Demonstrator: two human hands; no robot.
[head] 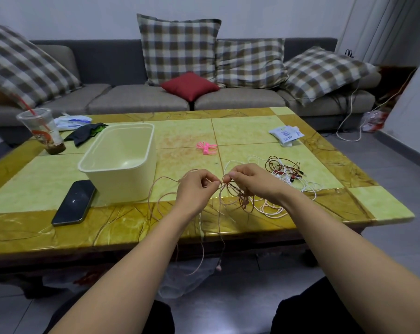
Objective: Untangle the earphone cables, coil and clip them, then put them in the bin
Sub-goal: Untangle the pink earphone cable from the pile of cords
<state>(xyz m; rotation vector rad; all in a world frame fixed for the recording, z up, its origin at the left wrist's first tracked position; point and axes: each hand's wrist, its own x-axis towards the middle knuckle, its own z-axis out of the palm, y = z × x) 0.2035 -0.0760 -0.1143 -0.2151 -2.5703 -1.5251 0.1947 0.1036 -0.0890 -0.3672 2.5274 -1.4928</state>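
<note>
Our left hand (194, 186) & right hand (252, 182) both pinch the pink cable (220, 208) knot btwn them; bin (124, 184) lies left.

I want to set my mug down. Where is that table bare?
Bare: tiles between the bin and the white packet, beyond the pink clips; the stretch left of the phone; the near-right corner tile. Crowded: cables around the left hand and right hand; cup and dark cloth far left.
</note>
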